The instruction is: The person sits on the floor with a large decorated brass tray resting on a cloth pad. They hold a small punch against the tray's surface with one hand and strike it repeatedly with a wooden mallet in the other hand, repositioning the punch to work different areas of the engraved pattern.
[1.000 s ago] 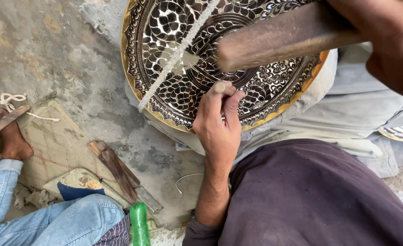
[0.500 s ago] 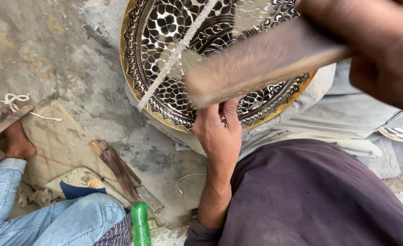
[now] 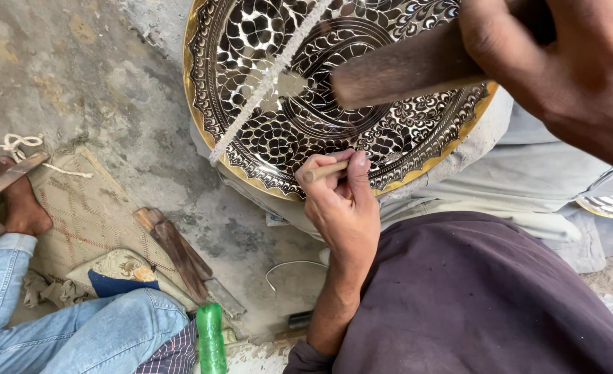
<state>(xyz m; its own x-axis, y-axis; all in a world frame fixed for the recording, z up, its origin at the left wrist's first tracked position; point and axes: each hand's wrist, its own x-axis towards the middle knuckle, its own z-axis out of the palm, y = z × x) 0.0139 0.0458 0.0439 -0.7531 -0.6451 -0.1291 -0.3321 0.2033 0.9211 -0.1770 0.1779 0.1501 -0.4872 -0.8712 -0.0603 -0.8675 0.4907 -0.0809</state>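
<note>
Two hands on tools, both closed. Right hand (image 3: pixel 570 76), closest to camera at top right, is wrapped around a wooden mallet handle (image 3: pixel 403 69); handle points left, hanging over the plate. Left hand (image 3: pixel 341 204) sits lower centre, fingers pinched shut on a thin wooden-ended chisel (image 3: pixel 324 171), tip against the plate's near rim. Engraved brass plate (image 3: pixel 265 138): round, black-and-silver floral pattern, gold scalloped edge, propped on the person's lap over pale grey cloth (image 3: pixel 473 173). White cord (image 3: pixel 265 83) runs diagonally across the plate face, touching it. Dark purple shirt (image 3: pixel 480 298) fills the lower right. On the concrete floor to the left: green bottle (image 3: pixel 211 339), dark wooden tools (image 3: pixel 178 253), woven mat (image 3: pixel 85 215). Another person's denim leg (image 3: pixel 78 332) and bare foot (image 3: pixel 22 208) at the left edge.
</note>
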